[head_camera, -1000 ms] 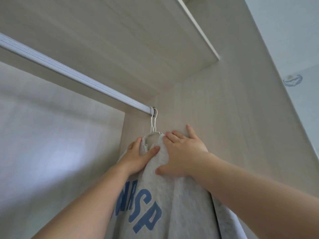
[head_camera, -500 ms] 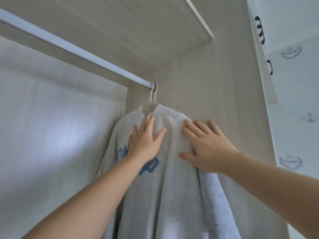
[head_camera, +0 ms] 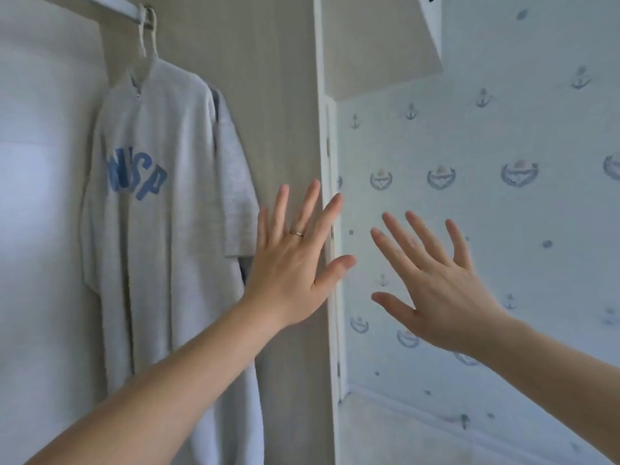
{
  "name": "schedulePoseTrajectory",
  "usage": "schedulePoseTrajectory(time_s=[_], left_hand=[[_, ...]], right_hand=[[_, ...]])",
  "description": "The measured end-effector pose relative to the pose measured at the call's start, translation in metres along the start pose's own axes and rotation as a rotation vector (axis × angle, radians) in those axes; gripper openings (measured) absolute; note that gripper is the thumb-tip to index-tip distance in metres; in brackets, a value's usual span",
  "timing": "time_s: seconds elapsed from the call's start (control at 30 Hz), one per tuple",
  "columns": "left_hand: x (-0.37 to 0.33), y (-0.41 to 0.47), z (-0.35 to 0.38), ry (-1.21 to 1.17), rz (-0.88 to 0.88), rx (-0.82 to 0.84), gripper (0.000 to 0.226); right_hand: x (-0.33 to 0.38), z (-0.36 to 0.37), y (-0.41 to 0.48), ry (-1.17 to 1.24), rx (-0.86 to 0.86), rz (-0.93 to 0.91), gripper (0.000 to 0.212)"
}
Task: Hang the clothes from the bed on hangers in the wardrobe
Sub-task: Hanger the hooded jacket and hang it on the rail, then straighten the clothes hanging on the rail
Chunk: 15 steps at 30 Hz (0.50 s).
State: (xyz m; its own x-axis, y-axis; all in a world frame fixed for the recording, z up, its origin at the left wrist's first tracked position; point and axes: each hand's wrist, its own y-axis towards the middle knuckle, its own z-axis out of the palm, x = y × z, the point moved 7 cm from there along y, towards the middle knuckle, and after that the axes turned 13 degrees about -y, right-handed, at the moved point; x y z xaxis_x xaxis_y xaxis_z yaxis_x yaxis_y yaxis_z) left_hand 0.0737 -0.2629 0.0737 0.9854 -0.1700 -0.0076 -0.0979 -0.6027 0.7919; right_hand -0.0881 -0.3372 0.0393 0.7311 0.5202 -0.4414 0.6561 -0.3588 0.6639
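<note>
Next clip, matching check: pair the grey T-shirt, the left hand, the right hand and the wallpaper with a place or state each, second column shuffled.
Things:
1. grey T-shirt with blue lettering
2. left hand
3. right hand
4. pale wallpaper with anchor prints

States:
A. open, empty, wears a thin ring
B. hangs on a white hanger from the wardrobe rail
C. covers the wall right of the wardrobe
D. open, empty, in front of the wallpaper

Pairs: 1-B, 2-A, 3-D, 4-C

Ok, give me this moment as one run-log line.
grey t-shirt: hung on hanger, on rail | left hand: open, empty | right hand: open, empty
</note>
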Motion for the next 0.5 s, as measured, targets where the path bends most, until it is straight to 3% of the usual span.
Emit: schedulePoseTrajectory(time_s=[0.3, 0.5], left_hand=[[-0.171, -0.053, 0.166, -0.256, 0.041, 0.254, 0.075], [-0.288, -0.099, 0.295, -0.465, 0.036, 0.552, 0.075]], right_hand=[[-0.109, 0.071, -0.215, 0.020, 0.338, 0.213, 0.081], [-0.172, 0.111, -0.378, 0.053, 0.593, 0.489, 0.083]])
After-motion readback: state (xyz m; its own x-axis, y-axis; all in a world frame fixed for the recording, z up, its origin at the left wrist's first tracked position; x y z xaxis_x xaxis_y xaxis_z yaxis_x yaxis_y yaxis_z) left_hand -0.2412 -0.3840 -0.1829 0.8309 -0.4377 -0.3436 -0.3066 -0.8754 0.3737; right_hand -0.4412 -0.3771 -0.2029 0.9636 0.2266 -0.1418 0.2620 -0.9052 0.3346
